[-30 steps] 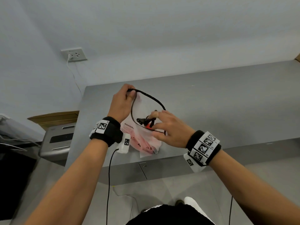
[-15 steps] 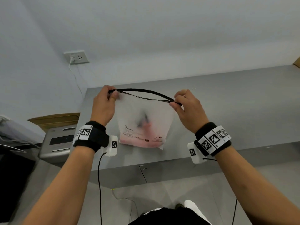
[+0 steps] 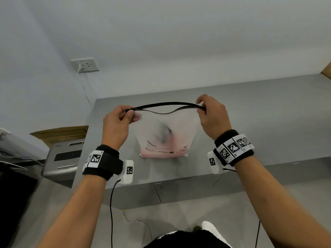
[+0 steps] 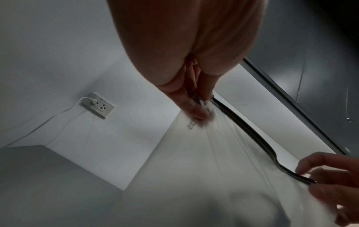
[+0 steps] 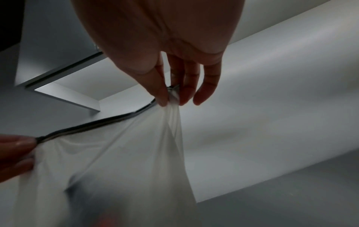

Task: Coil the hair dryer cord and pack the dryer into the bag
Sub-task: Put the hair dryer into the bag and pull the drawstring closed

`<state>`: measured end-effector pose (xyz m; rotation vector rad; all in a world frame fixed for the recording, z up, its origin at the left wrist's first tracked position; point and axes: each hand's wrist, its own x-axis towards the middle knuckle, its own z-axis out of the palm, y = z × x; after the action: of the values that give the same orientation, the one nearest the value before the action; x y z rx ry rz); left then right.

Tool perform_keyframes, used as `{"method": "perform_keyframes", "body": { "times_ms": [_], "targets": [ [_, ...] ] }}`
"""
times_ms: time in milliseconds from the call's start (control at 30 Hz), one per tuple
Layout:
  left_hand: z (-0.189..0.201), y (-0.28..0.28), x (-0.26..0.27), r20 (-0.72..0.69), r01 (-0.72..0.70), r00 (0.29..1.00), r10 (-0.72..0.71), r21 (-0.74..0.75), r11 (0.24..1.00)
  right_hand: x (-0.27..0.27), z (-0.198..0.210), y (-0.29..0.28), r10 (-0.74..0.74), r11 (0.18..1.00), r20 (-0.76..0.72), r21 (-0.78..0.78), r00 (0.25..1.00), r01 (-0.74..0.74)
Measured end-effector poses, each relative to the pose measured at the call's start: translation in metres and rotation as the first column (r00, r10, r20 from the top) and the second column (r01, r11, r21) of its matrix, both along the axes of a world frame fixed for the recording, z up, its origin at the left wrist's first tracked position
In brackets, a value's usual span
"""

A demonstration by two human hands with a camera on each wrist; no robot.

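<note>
Packing done, sealing step. Left hand (image 3: 117,126) and right hand (image 3: 213,116) each pinch bag (image 3: 165,133) rim at 9 and 3 o'clock; next: press black zip strip (image 3: 166,106) shut.

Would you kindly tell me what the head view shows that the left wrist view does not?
Only the head view shows the steel table, the bag's WARNING print with dark and pink shapes inside, and both wristbands. Only the left wrist view shows the left hand's pinching grip from below. Both show the black zip strip stretched to the right hand, and the wall socket.
</note>
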<state>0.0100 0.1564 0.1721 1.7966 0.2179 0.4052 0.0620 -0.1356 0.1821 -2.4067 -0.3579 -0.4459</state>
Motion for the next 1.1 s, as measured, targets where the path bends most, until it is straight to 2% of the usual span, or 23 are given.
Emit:
{"method": "perform_keyframes", "body": {
  "times_ms": [67, 133, 267, 333, 467, 733, 967, 1100],
  "targets": [
    [0.001, -0.005, -0.001, 0.012, 0.013, 1.000, -0.013, 0.017, 1.000, -0.005, 0.005, 0.011, 0.011, 0.997, 0.014, -0.080, 1.000, -0.010],
    [0.004, -0.011, -0.003, 0.028, 0.026, 0.999, -0.027, 0.040, 0.999, -0.013, 0.008, 0.029, 0.087, 0.987, 0.027, -0.138, 0.996, -0.082],
    [0.009, -0.023, -0.009, 0.046, 0.029, 0.998, -0.033, 0.071, 0.997, -0.024, 0.014, 0.076, 0.298, 0.943, -0.047, -0.139, 0.953, -0.302],
    [0.010, -0.027, -0.012, 0.058, 0.021, 0.998, -0.027, 0.110, 0.994, -0.028, 0.018, 0.098, 0.351, 0.922, -0.059, -0.153, 0.935, -0.356],
    [0.010, -0.028, -0.020, 0.067, 0.024, 0.997, -0.032, 0.118, 0.993, -0.029, 0.023, 0.123, 0.328, 0.926, -0.034, -0.184, 0.944, -0.328],
    [0.010, -0.028, -0.026, 0.092, 0.001, 0.996, -0.013, 0.125, 0.992, -0.034, 0.024, 0.122, 0.336, 0.912, 0.028, -0.260, 0.941, -0.318],
    [0.007, -0.026, -0.018, 0.093, -0.067, 0.994, 0.060, 0.074, 0.995, -0.033, 0.017, 0.076, 0.268, 0.914, -0.021, -0.311, 0.963, -0.260],
    [0.006, -0.022, -0.016, 0.102, -0.100, 0.990, 0.094, 0.059, 0.993, -0.037, 0.002, 0.028, 0.152, 0.939, -0.015, -0.309, 0.988, -0.149]
  ]
}}
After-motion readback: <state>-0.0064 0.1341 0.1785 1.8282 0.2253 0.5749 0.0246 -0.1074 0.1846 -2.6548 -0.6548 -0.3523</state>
